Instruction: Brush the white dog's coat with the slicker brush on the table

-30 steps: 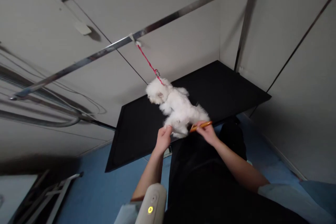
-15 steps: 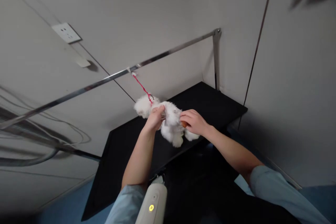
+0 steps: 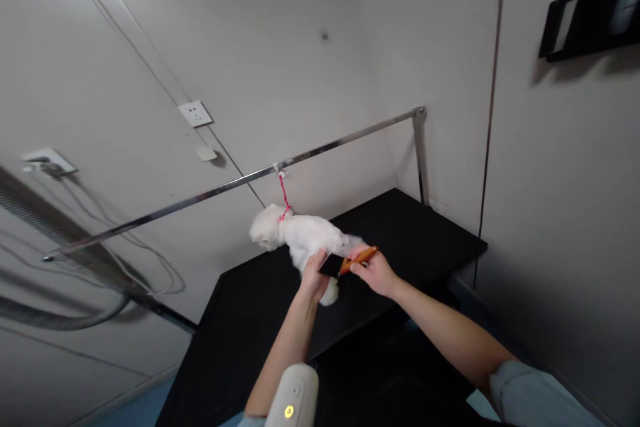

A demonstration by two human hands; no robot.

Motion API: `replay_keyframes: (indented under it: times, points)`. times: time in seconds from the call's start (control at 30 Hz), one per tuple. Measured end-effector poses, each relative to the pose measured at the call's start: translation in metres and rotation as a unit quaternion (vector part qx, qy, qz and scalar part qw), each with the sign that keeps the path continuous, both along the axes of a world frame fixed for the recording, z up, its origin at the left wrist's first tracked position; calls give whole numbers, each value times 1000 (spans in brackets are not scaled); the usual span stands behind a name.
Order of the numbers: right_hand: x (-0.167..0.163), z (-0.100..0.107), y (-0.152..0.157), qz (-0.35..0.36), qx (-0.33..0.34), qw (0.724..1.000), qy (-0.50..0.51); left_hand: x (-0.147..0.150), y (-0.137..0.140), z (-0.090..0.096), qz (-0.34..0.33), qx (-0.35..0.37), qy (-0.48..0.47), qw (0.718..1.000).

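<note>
A fluffy white dog stands on a black-topped grooming table, its head to the left. A red cord runs from its neck up to a metal bar. In my right hand is a slicker brush with an orange-brown handle and a dark rectangular head, which lies over the dog's rear flank. My left hand is closed at the dog's lower side, around what looks like a leg, right beside the brush head. The brush partly hides its fingers. A white paw shows below.
The metal bar crosses above the table on an upright post. A pale device with a yellow light stands close in front of me. Wall sockets, cables and a grey hose are at left; a black rack hangs at right.
My view has shifted. The dog now stands more side-on. My left hand has moved from its upper body to its lower side, and the brush has come into plain view beside that hand.
</note>
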State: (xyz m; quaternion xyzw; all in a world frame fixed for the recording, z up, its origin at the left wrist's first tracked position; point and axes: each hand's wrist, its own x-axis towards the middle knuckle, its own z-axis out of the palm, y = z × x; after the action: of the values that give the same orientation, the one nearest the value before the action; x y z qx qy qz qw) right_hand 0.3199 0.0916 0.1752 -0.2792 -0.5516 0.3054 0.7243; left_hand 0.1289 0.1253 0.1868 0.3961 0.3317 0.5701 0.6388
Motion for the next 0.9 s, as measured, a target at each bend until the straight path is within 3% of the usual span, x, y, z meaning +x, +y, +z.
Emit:
replay_keyframes:
  times: [0.07,0.17,0.27,0.3,0.4,0.47,0.57,0.67,0.7,0.83,0.9]
  points:
    - [-10,-12,4,-5,-82,995,65,0,-10,-15,43,-3,-41,998]
    - [-32,-32,8,-37,-111,983,140,1,-27,-30,134,0,-99,986]
    - [-55,-50,11,80,-143,980,113,-4,-38,-34,225,-39,-139,964]
    - [-60,-55,14,83,-170,975,115,-8,-40,-35,259,-61,-157,951]
    - [-75,-70,26,-2,-227,962,152,-22,-44,-40,343,-108,-207,910]
    - [-87,-77,34,50,-232,963,129,-33,-52,-49,357,-117,-211,903]
    - [-106,-83,47,163,-246,954,60,-47,-78,-68,356,-85,-186,912]
    - [-117,-85,56,129,-269,953,54,-56,-120,-90,413,-35,-129,901]
    - [-120,-85,56,140,-269,952,44,-57,-135,-97,433,-29,-97,895]
    - [-126,-78,41,322,-235,912,-91,-53,-184,-124,444,-12,83,892]
    - [-128,-70,30,302,-222,917,-134,-52,-198,-133,414,25,153,897]
